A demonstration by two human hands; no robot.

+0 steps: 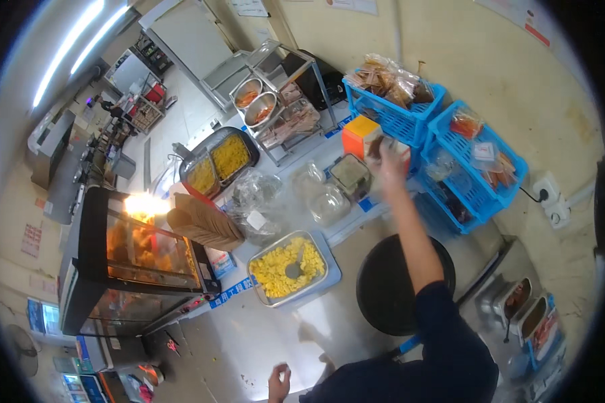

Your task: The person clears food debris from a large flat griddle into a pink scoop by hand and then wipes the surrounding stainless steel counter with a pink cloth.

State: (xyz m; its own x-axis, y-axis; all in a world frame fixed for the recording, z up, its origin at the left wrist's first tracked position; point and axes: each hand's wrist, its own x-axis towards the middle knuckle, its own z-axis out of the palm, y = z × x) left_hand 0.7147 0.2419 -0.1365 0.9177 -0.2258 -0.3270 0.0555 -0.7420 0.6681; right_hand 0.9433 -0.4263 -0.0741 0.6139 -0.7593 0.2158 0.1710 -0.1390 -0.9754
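Observation:
My right arm reaches far across the counter. At its end my right hand (390, 168) is smeared by motion, over an orange and white carton (361, 136) and in front of the blue baskets. A dark brownish blur shows at its fingers; whether they hold it I cannot make out. Low in the view, my left hand (279, 384) hovers over the steel counter (249, 356) with its fingers curled in, and nothing shows in them. Between the hands lies a metal tray of chopped yellow egg (269, 272) with a scoop (294, 270) in it. A round black griddle plate (383, 289) sits under my right forearm.
A lit glass warming cabinet (148, 248) stands left, beside stacked brown paper bags (205, 225). Behind are a black two-part pan of yellow food (254, 151), clear plastic tubs (329, 203) and a metal rack (319, 77). Blue baskets (474, 188) hold packets; sauce pans (515, 299) sit right.

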